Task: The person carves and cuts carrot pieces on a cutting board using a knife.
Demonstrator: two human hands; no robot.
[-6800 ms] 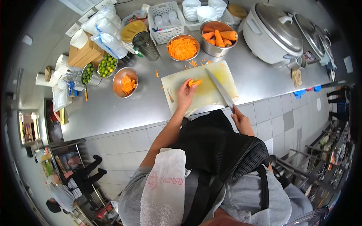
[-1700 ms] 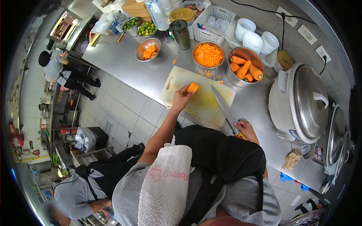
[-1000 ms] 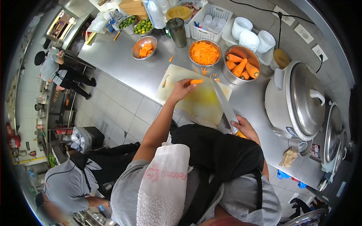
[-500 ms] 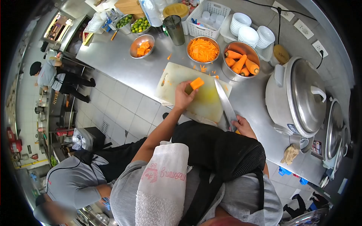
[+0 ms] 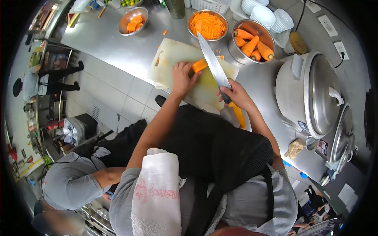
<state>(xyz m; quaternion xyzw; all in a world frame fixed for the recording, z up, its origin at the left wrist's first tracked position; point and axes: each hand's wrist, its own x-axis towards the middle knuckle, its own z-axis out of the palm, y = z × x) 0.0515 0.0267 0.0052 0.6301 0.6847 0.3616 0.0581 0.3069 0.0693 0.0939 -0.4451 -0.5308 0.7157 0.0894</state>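
Note:
My left hand (image 5: 184, 77) is closed on an orange carrot chunk (image 5: 200, 65), pressing it against the white cutting board (image 5: 165, 59). In my right hand (image 5: 239, 95) is a large kitchen knife (image 5: 214, 62), gripped by its dark handle. Its blade points away from me over the right part of the board, beside the carrot chunk. Close below my right hand lies a long yellow-orange object (image 5: 238, 115), partly hidden, whose kind I cannot make out. Beyond the board stand a bowl of shredded carrot (image 5: 207, 25) and a metal pot of whole carrots (image 5: 249, 47).
A metal bowl of carrot chunks (image 5: 135, 24) stands at the far left of the steel table (image 5: 98, 35). On the right is a big lidded pot (image 5: 295, 94). Stacked white bowls (image 5: 263, 16) are at the back. A co-worker (image 5: 75, 181) is to my left.
My right hand has moved forward and up with the knife, bringing the blade nearer the carrot chunk. My left hand has lowered the chunk onto the board. The whole view has shifted.

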